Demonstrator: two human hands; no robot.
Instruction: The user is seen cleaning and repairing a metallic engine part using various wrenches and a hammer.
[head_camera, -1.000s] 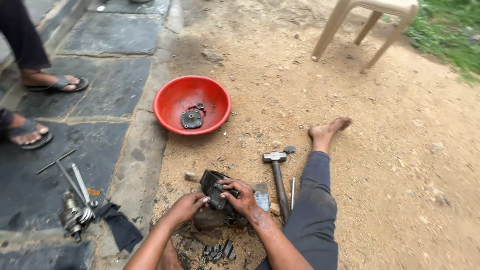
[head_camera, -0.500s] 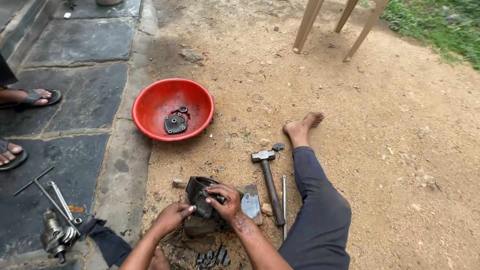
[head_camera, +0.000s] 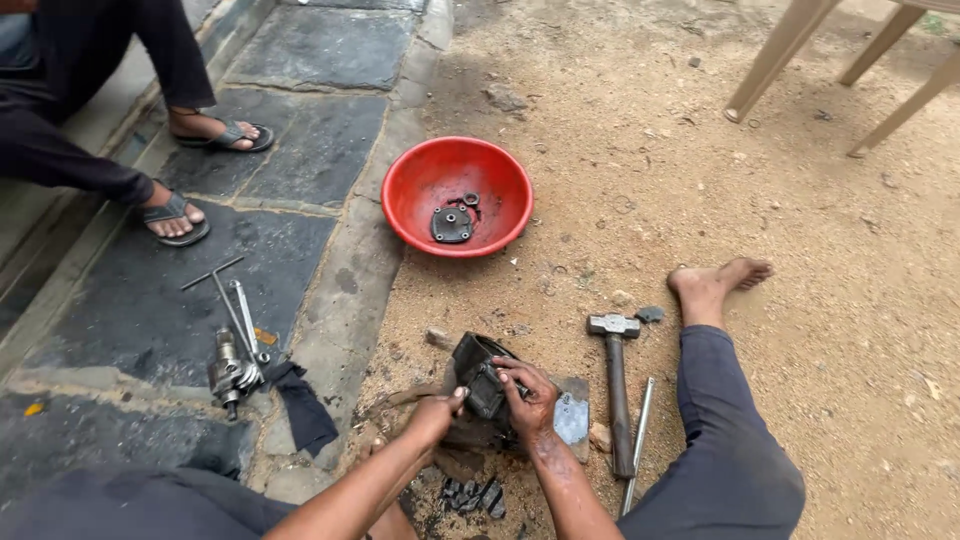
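Hands, left (head_camera: 437, 408) and right (head_camera: 528, 392), forearms angled inward, both grasp a dark metal part (head_camera: 478, 373) over the dirt.

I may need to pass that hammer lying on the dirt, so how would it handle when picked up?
The hammer would likely feel head-heavy: a blocky metal head on a long, thin handle. It looks stiff, not floppy. Lying flat on gritty ground, it seems unlikely to roll; its dark handle may be greasy, so possibly slippery.

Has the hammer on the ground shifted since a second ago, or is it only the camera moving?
No. The hammer lies in the same spot, head toward the red bowl and just short of the bare foot. Only the camera moved.
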